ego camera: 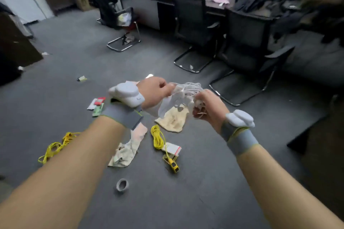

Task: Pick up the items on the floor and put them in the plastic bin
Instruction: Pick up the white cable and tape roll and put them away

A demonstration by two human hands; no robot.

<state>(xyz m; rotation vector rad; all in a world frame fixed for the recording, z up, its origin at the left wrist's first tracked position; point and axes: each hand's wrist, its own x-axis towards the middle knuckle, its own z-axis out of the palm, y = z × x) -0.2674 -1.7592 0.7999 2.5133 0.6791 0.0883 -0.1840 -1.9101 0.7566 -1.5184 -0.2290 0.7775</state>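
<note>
Both hands, left hand [155, 92] and right hand [207, 107], are pinching the white cable bundle [183, 92]; best gathering loose loops tight before binning.

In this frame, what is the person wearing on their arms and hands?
Both forearms are bare, with no sleeves or gloves. Each wrist carries a grey band edged in yellow-green, left band and right band. A rounded white plastic device sits by each band: left device, right device.
</note>
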